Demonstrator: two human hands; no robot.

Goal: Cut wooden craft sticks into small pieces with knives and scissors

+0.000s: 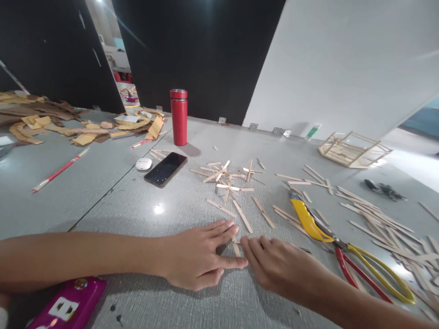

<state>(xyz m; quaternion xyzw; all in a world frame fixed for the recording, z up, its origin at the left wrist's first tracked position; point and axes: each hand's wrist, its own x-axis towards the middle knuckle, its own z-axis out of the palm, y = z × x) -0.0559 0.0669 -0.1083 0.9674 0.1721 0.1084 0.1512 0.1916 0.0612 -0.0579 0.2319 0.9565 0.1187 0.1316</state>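
Note:
My left hand [202, 257] lies low on the grey table, index finger and thumb stretched to either end of a short wooden craft stick [236, 247], holding it down. Close against it on the right is my right hand [270, 260], its fingers curled together at the stick's side; what they grip is hidden. A dark tip pokes out behind the right hand. Just beyond the hands lie loose craft sticks [242, 216], some with a notch or mark midway. Farther back, several sticks are joined into small crossed pieces [228, 187].
A yellow utility knife [308, 220] and red-and-yellow-handled scissors [373, 269] lie right, beside a stick pile [394, 233]. Behind are a stick frame [353, 151], a red bottle [179, 119], a phone [166, 169] and a white case [143, 164]. A purple box [70, 304] sits front left.

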